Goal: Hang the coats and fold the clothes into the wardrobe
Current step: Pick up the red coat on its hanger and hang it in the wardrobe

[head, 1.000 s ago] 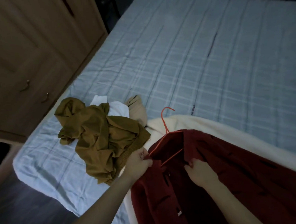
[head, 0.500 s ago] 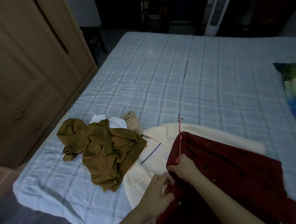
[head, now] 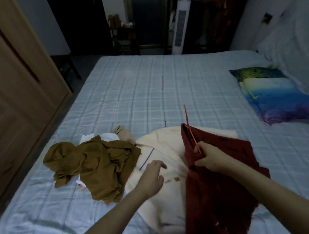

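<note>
A dark red coat [head: 216, 189] hangs on a red wire hanger [head: 190, 131] and is lifted off the bed. My right hand [head: 208, 158] grips the hanger and the coat's collar. Under it a cream coat [head: 166, 203] lies flat on the bed with a purple hanger [head: 147, 159] on it. My left hand [head: 152, 178] hovers open above the cream coat, holding nothing. A crumpled olive garment [head: 95, 165] lies to the left on top of white clothing [head: 108, 137] and a tan piece [head: 125, 135]. The wooden wardrobe [head: 16, 92] stands at the left, doors closed.
The bed [head: 148, 92] has a pale blue checked sheet. A colourful pillow [head: 273, 95] lies at the right. A white tower fan [head: 180, 28] and dark furniture stand beyond the bed's far end. A narrow gap of floor runs between bed and wardrobe.
My right hand has raised the red coat by its hanger off the cream coat. My left hand has let go of the red coat and moved left, open. The view has tilted up.
</note>
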A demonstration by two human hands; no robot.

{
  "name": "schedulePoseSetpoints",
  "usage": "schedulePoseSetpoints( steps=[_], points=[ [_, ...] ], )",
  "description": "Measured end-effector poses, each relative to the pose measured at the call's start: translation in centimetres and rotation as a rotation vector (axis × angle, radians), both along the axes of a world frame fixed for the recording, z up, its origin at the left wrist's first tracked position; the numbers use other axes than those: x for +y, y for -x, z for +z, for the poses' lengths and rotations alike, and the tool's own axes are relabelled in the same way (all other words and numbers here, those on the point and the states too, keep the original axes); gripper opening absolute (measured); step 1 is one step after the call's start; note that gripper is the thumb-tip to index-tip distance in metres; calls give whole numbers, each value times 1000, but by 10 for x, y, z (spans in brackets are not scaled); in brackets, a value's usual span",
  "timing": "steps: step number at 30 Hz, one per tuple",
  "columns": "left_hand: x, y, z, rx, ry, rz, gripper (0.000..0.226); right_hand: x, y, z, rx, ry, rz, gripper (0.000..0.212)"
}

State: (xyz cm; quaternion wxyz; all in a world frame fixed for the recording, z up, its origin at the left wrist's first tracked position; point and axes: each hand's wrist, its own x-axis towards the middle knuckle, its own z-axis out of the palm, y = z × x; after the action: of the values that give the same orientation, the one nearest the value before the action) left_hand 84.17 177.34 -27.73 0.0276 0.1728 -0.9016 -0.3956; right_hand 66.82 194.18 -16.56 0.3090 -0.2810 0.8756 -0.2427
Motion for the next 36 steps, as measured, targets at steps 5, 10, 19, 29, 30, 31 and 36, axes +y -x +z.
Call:
schedulePoseSetpoints(
  steps=[5,10,19,29,30,31,36],
  points=[
    [-13,75,61,144,161,48,54,54,10,92,-97,52,92,34],
    [-4,139,130,341,254,-17,59,109,17,183,-102,92,187,31],
    [-28,149,256,722,358,-70,23,137,61,283,458,87,355,35],
    [-87,20,347,579,967,271,30,-4,110,265,879,396,270,46],
    [-90,4,352,565,985,298,31,-20,110,266,983,402,215,41],
    [-91,-11,358,551,1011,326,30,-36,109,268,1104,376,161,41],
    [-87,-83,373,409,1182,540,30,-119,83,265,1156,497,341,42]
  ],
)
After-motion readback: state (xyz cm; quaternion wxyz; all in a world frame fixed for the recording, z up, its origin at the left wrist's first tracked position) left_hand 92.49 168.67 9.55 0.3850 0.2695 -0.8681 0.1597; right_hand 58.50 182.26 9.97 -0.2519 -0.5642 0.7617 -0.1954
